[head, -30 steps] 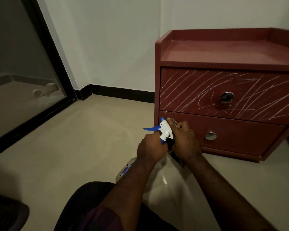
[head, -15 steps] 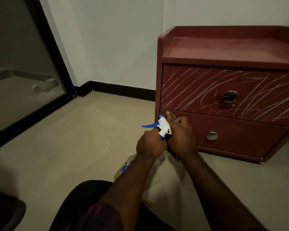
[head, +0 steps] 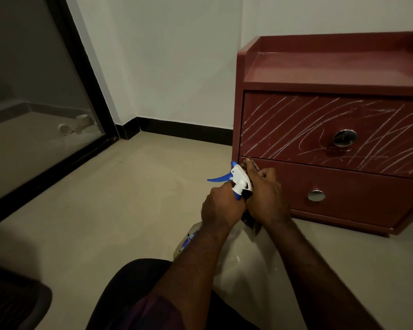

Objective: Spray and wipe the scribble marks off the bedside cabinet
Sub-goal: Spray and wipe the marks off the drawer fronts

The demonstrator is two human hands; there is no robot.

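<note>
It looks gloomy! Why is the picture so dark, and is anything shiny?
Head view: dim room light, darkest in the bottom corners; small glare on the top drawer knob and the floor; the scribbles are sharp.

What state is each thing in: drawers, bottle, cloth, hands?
upper drawer, shut, front covered in white scribble marks
lower drawer, shut, no marks visible
spray bottle, tilted, held at the neck
cloth, bunched against the sprayer head
left hand, grips the spray bottle
right hand, holds the cloth
</note>
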